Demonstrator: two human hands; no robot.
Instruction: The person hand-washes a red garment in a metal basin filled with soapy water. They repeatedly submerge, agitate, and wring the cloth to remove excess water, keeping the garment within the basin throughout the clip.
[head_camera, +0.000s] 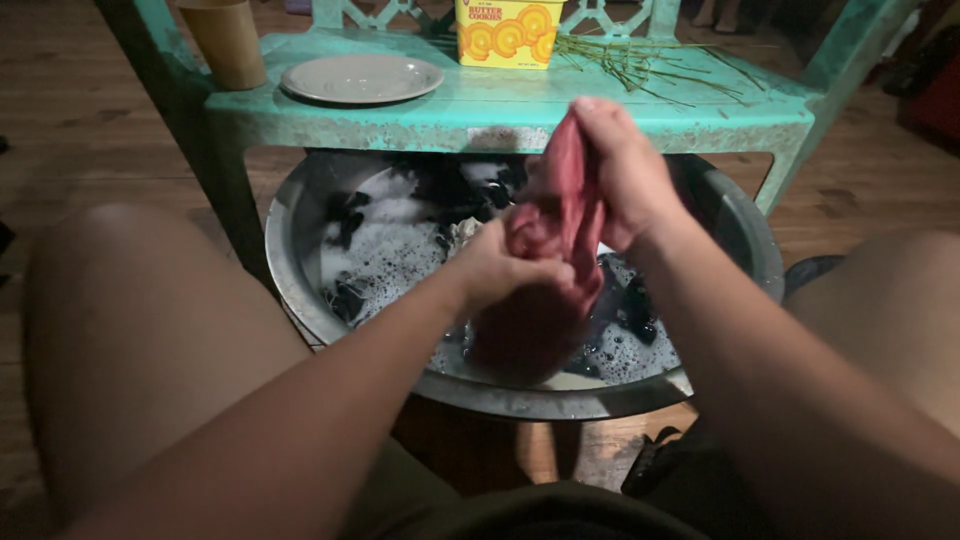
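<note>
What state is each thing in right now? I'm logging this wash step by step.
red cloth: wet-looking, bunched, gripped in both hands above the basin.
left hand: closed on the cloth's lower part.
right hand: closed on its upper part.
metal basin: on the floor, holding sudsy water and dark clothes.
plate: empty, on the green chair seat.
cup: upright; contents unseen.
yellow box: standing, closed.

Floor (80, 110): brown wooden boards, dimly lit, darker toward the edges. Furniture: one worn turquoise plastic chair (520, 110) with scuffed paint and a lattice back. Its seat carries a pale plate (362, 78), a tan cup (226, 42), a yellow box (508, 32) and loose thin green stalks (640, 60).
</note>
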